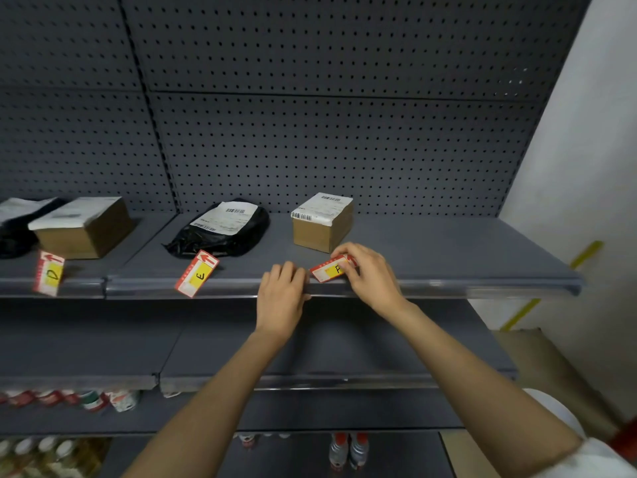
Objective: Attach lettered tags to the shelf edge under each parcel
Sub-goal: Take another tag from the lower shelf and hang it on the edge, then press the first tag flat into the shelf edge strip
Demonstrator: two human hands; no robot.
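A dark grey pegboard back panel rose behind the metal shelving, split by a slotted upright. To the right stood a plain white wall with a strip of yellow tape running down it. Lower shelves sat in shadow, holding bottles and cans. The light was dim and even.

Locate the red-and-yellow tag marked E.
The red-and-yellow E tag hangs tilted on the grey shelf edge, left of centre, below the black plastic parcel and left of the left hand.
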